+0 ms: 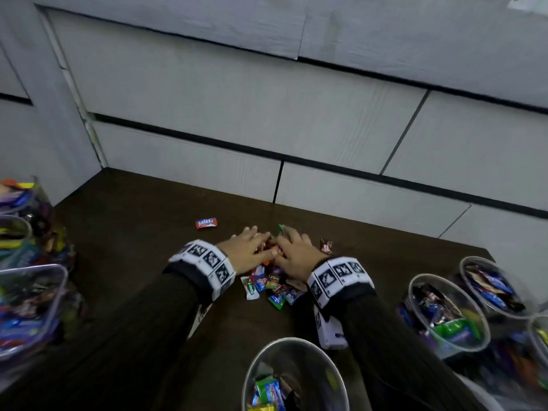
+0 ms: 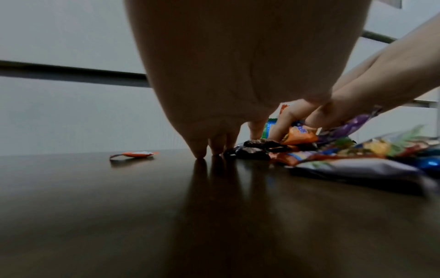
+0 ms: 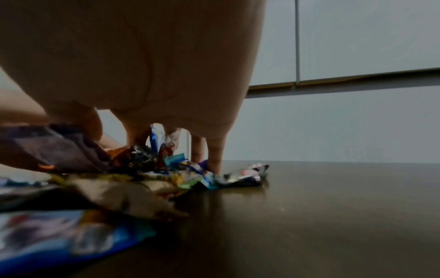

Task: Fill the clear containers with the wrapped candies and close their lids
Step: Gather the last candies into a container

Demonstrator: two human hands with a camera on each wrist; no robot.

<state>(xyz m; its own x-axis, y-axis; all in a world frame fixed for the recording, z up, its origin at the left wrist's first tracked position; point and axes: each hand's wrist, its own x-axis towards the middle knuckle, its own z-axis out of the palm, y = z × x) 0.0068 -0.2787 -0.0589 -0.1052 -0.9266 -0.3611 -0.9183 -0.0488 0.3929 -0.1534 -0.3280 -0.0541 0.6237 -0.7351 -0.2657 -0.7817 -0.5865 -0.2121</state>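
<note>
A pile of wrapped candies [image 1: 268, 284] lies in the middle of the dark table [image 1: 133, 232]. My left hand [image 1: 250, 243] and right hand [image 1: 293, 246] stand on either side of the pile's far end, fingers pointing down and almost meeting. In the left wrist view the left hand [image 2: 214, 150] has near-straight fingers with tips on the table beside dark and orange wrappers [image 2: 297, 138]. In the right wrist view the right hand [image 3: 204, 161] has its fingertips down among the candies [image 3: 166, 169]. An open clear container [image 1: 293, 378] holding a few candies stands near me.
A red Relax candy [image 1: 206, 223] lies alone left of the hands, a brown one [image 1: 325, 246] to the right. Two open containers [image 1: 447, 312] [image 1: 492, 286] with candies stand at the right. Several filled containers [image 1: 29, 307] crowd the left edge. Grey cabinet fronts [image 1: 267, 114] rise behind the table.
</note>
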